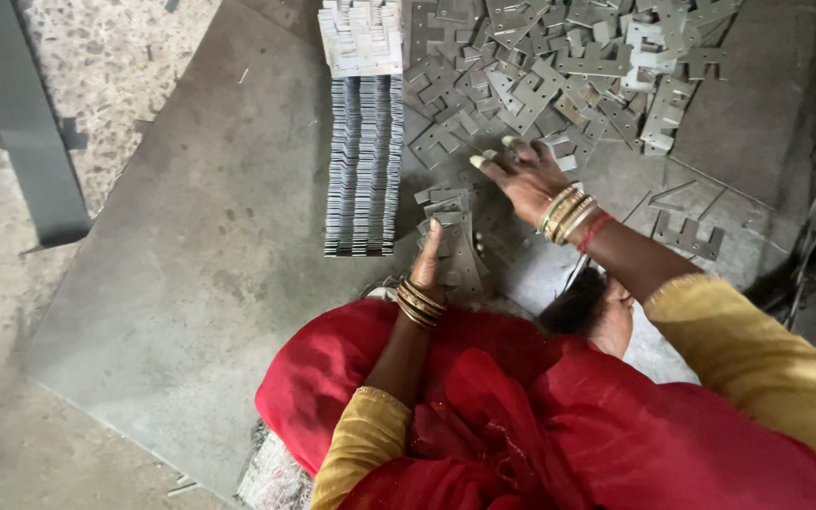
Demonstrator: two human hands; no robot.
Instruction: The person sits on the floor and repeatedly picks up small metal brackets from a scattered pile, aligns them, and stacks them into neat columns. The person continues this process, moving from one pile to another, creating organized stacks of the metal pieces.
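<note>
My left hand (430,253) clasps a small stack of plates (453,247), long axis toward twelve o'clock. My right hand (521,175), fingers spread, is nearer the loose plates (559,66) at one o'clock.

Stacked plates (363,165) left of loose pile (569,66)

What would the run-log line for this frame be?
left hand: steadies small plate stack | right hand: reaching at loose plate pile | neat stacked rows left | metal sheet underneath

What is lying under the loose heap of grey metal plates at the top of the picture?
The heap of plates rests on a large grey metal sheet, which lies on a speckled floor. Whatever sits beneath the heap's middle is covered and cannot be seen.
</note>
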